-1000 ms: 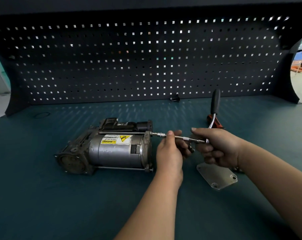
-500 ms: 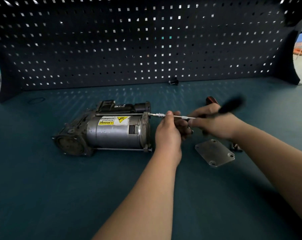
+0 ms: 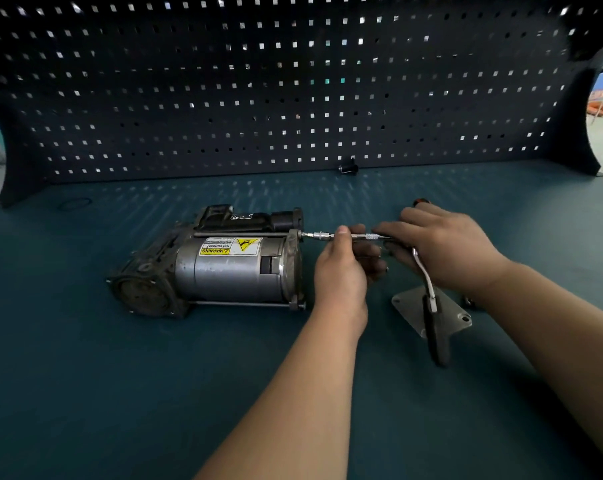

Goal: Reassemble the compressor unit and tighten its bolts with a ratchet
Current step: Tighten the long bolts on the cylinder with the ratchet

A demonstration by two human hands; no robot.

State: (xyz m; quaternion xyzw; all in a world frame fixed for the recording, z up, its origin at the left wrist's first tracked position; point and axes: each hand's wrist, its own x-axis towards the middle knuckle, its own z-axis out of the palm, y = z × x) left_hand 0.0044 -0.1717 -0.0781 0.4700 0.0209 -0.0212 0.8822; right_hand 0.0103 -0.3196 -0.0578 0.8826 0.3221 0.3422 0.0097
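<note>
The compressor (image 3: 223, 268) lies on its side. It is a grey metal cylinder with a yellow warning label, a dark grimy casting at its 9 o'clock end and a black block along its 12 o'clock side. Two long bolts (image 3: 244, 303) run along the body. The ratchet (image 3: 431, 303) meets the 3 o'clock flange through a level chrome bar, with its black grip pointing to 6 o'clock.

Item, my single feed: wide-angle head camera, worn. Faces forward and down, close over dark teal matte bench top (image 3: 85, 393), reaching black perforated metal back panel (image 3: 293, 81); left hand (image 3: 341, 268), right hand (image 3: 445, 244) mid-frame.
</note>
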